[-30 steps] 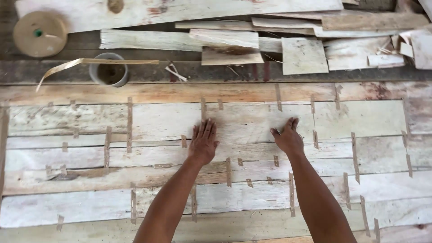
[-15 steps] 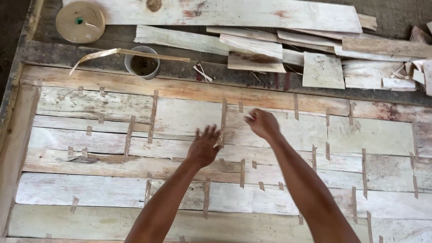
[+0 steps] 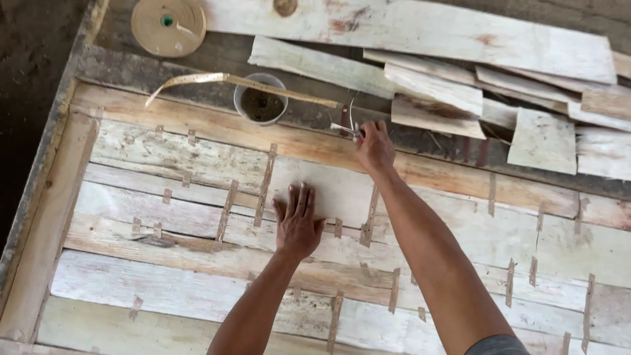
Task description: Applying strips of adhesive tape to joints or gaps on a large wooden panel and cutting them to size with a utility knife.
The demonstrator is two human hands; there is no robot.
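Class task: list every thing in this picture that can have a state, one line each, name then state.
Left hand: flat, palm down on the veneer sheets.
Right hand: closed on scissors.
Tape roll: lying flat, partly used.
Cup: upright, open.
Tape strip: lying across the cup.

One tape roll [image 3: 168,25], one small round cup [image 3: 261,100], one loose tape strip [image 3: 197,79], two hands, left hand [image 3: 298,222], right hand [image 3: 375,146]

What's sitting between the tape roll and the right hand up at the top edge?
In the head view, a small round cup with a loose tape strip lying across its rim lies between the tape roll and the right hand.
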